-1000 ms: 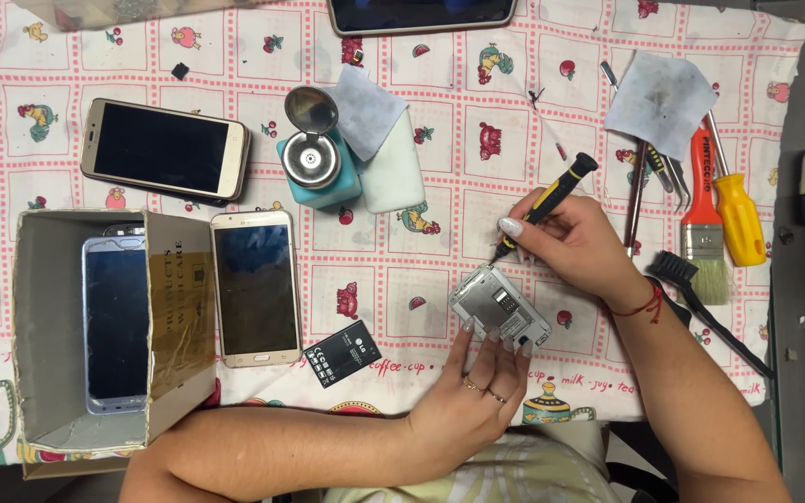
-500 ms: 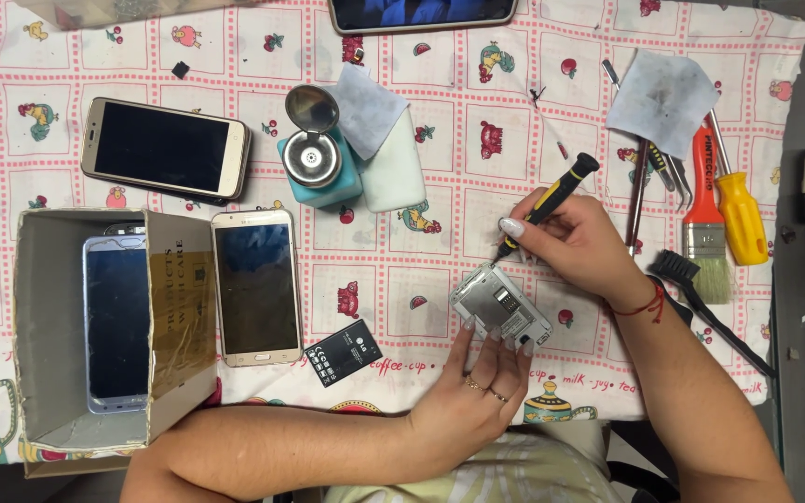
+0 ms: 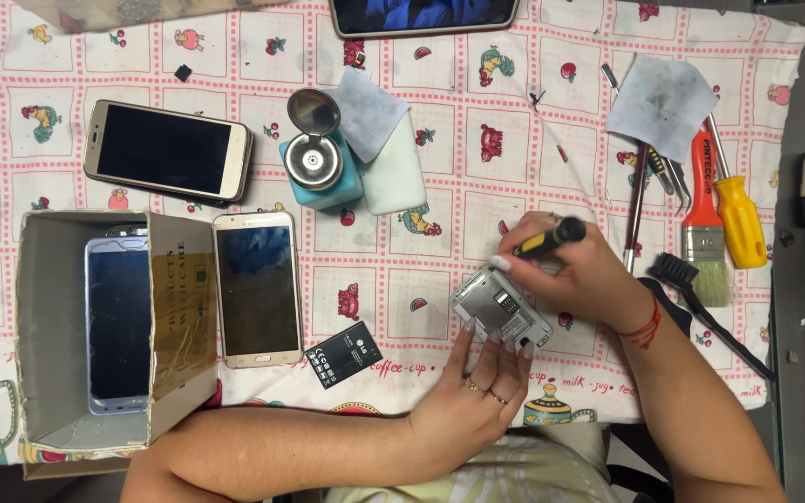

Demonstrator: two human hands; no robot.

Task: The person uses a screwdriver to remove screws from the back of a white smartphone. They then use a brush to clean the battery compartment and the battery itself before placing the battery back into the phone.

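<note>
Opened phone (image 3: 500, 312), back cover off and internals up, lying on the patterned tablecloth (image 3: 440, 186) just right of the loose black battery (image 3: 343, 355). Left hand (image 3: 477, 391) below the opened phone, fingertips pressed on its lower edge, pinning it flat. Right hand (image 3: 575, 275) just above and right of it, fingers closed around a black-and-yellow screwdriver (image 3: 548, 238), tip angled down toward the phone's upper edge; contact point hidden by the fingers. Gold phone (image 3: 256, 289) face up left of the battery, beside a cardboard box (image 3: 48, 326) holding a silver phone (image 3: 118, 321). Teal pump bottle (image 3: 319, 168) above the gold phone. Paintbrush (image 3: 703, 224), orange-yellow screwdriver (image 3: 736, 214) and black brush (image 3: 701, 303) well right of the opened phone.
</note>
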